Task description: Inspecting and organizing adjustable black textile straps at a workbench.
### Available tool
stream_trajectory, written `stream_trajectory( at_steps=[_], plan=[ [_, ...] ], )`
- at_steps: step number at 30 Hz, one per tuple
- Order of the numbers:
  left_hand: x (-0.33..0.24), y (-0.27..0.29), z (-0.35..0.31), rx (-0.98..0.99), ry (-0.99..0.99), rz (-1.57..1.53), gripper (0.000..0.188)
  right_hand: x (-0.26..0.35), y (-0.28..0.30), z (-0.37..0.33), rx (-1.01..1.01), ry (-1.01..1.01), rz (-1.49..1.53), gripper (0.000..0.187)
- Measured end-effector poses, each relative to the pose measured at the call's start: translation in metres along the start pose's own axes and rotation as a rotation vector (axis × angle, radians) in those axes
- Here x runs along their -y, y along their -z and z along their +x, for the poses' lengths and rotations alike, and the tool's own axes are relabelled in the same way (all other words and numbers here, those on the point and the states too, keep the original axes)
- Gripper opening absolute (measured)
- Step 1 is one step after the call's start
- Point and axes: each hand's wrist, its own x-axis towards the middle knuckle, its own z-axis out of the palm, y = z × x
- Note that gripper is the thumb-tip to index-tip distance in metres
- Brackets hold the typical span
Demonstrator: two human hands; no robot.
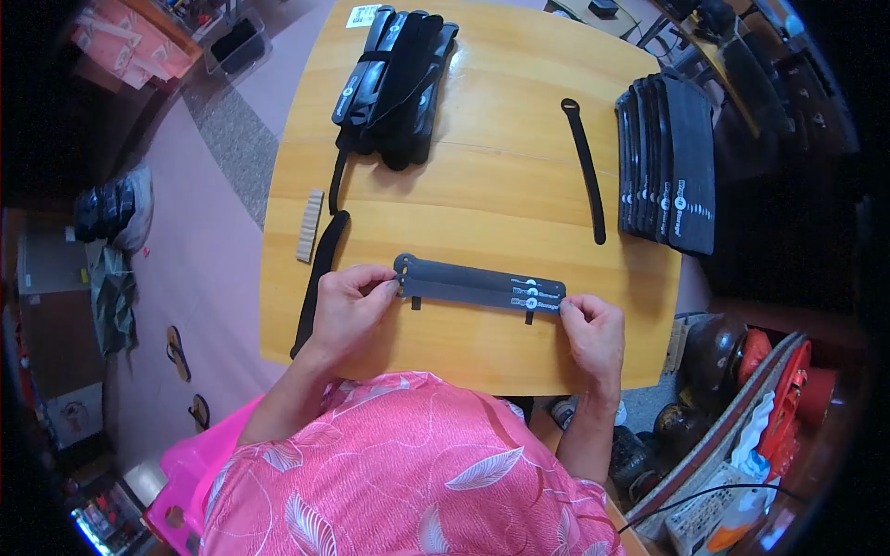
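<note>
Near the front edge of the table, a few flat dark grey hook-and-loop straps (477, 284) lie overlapped between my hands. They have holed, rounded ends at the left and pale print at the right. My left hand (357, 306) pinches the holed ends. The opposite ends are held between the thumb and fingers of my right hand (593, 335). Two short black tabs show below the straps' lower edge. To the left of my left hand lies a loose black strap (321, 283). Another black strap (585, 176), with a loop at its far end, rests farther off at the right.
A thick bundle of black straps (408, 88) sits at the far left of the wooden table (510, 204). A stack of dark straps (666, 167) stands at the right edge. Corrugated cardboard (310, 225) lies at the left edge. Clutter stands on the floor at the lower right.
</note>
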Motion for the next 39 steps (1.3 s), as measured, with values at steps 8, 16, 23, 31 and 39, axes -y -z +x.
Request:
stream_trajectory(
  at_steps=[8, 16, 23, 31, 39],
  plan=[
    [-0.003, -0.002, 0.001, -0.069, -0.08, 0.124, 0.01, 0.002, -0.002, 0.006, -0.003, 0.011, -0.079, 0.016],
    [-0.009, -0.005, 0.0, -0.082, -0.048, 0.18, 0.01, 0.001, 0.0, 0.01, 0.001, -0.023, -0.116, 0.016],
    [-0.009, -0.007, 0.002, -0.08, 0.016, 0.139, 0.013, 0.003, -0.003, 0.009, -0.033, -0.035, -0.122, 0.016],
    [-0.002, -0.008, 0.003, -0.103, -0.04, 0.15, 0.008, 0.002, -0.007, 0.009, -0.067, 0.008, -0.142, 0.015],
    [-0.004, -0.009, 0.003, -0.105, -0.012, 0.171, 0.009, 0.0, -0.008, 0.008, -0.08, 0.049, -0.164, 0.012]
  ],
)
